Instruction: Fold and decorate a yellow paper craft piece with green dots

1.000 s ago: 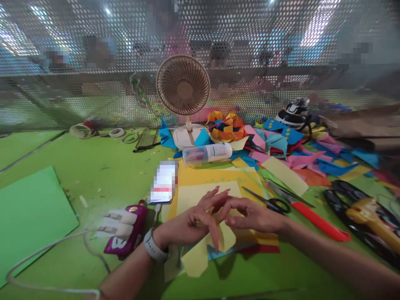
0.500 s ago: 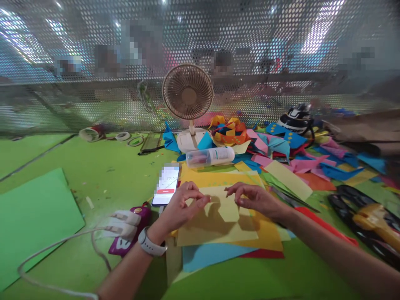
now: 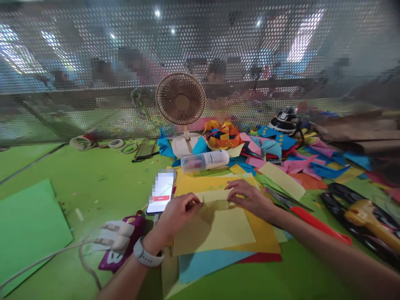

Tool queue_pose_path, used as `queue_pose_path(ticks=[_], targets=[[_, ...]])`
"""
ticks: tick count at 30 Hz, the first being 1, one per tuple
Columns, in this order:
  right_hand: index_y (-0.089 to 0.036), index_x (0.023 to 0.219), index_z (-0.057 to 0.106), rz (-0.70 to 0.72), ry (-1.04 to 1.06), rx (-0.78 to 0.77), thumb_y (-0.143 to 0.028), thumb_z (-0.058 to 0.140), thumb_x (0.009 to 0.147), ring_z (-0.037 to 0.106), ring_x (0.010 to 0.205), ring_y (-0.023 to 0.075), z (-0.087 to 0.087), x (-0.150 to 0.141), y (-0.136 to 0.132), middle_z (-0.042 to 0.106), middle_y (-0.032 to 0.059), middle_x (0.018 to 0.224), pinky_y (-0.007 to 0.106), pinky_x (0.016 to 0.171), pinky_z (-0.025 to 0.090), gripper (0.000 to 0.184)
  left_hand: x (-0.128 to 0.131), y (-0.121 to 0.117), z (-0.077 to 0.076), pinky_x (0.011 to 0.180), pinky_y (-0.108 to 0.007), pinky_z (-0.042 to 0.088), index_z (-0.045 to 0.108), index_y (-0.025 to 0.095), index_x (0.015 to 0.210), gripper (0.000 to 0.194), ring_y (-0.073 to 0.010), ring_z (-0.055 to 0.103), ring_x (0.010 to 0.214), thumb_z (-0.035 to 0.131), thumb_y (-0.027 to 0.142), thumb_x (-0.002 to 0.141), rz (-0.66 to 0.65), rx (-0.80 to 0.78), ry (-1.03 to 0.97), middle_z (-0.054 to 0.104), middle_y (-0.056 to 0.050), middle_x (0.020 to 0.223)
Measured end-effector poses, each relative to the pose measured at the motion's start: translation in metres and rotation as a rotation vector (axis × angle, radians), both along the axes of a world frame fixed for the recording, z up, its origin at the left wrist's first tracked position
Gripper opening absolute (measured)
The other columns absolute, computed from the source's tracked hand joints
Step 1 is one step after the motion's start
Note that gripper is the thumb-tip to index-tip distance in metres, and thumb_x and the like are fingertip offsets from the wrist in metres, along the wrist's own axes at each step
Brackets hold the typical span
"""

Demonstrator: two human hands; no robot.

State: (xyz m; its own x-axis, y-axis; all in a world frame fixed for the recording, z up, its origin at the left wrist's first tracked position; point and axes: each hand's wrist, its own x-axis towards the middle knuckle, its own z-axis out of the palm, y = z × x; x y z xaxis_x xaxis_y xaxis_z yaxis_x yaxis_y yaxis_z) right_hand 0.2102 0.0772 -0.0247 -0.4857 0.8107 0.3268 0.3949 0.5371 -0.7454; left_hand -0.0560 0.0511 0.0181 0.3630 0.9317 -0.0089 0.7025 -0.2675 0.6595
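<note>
Likely light and easily creased, the paper strip (image 3: 218, 204) suits holding by its ends, where left hand (image 3: 178, 214) and right hand (image 3: 251, 199) fingers pinch it.

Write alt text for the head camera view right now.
A left hand wearing a white-banded watch and a right hand face each other over a pale-yellow paper sheet. Left lies a lit rectangular smartphone; behind stands a round beige fan beside colourful folded paper.

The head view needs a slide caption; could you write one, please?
Left hand and right hand over a pale yellow sheet, a desk fan beyond.
</note>
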Motion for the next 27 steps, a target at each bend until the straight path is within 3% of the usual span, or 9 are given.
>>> queue_pose_path(ticks=[9, 21, 24, 27], targets=[[-0.023, 0.085, 0.067, -0.062, 0.028, 0.006, -0.037, 0.055, 0.088, 0.056, 0.104, 0.0226, -0.009, -0.008, 0.0, 0.065, 0.0076, 0.1, 0.039, 0.089, 0.044, 0.018, -0.004, 0.003, -0.015, 0.053, -0.023, 0.038, 0.063, 0.018, 0.087, 0.024, -0.0144, 0.055, 0.059, 0.048, 0.037, 0.085, 0.071, 0.02, 0.004, 0.065, -0.001, 0.068], [-0.022, 0.088, 0.069, -0.05, -0.038, -0.075, -0.038, 0.054, 0.088, 0.062, 0.082, 0.0186, -0.007, -0.013, -0.009, 0.068, 0.0048, 0.085, 0.031, 0.075, 0.048, 0.022, 0.001, -0.005, -0.008, 0.045, -0.023, 0.027, 0.064, 0.019, 0.088, 0.025, -0.0124, 0.048, 0.047, 0.047, 0.036, 0.082, 0.096, 0.041, 0.145, 0.059, 0.002, 0.058], [-0.023, 0.094, 0.068, -0.111, 0.015, 0.043, -0.038, 0.057, 0.085, 0.061, 0.093, 0.0209, 0.003, -0.006, -0.006, 0.068, 0.0065, 0.096, 0.036, 0.084, 0.047, 0.021, 0.001, -0.009, -0.002, 0.046, -0.024, 0.028, 0.063, 0.019, 0.093, 0.024, -0.0121, 0.049, 0.046, 0.047, 0.033, 0.082, 0.118, 0.088, 0.143, 0.06, 0.003, 0.059], [-0.023, 0.095, 0.067, -0.251, 0.07, 0.145, -0.04, 0.057, 0.084, 0.058, 0.101, 0.0231, 0.031, 0.013, 0.001, 0.067, 0.0067, 0.103, 0.04, 0.092, 0.044, 0.022, 0.002, -0.01, 0.001, 0.05, -0.024, 0.032, 0.062, 0.019, 0.099, 0.025, -0.0133, 0.052, 0.051, 0.046, 0.031, 0.083, 0.132, 0.182, 0.137, 0.06, 0.003, 0.059]])
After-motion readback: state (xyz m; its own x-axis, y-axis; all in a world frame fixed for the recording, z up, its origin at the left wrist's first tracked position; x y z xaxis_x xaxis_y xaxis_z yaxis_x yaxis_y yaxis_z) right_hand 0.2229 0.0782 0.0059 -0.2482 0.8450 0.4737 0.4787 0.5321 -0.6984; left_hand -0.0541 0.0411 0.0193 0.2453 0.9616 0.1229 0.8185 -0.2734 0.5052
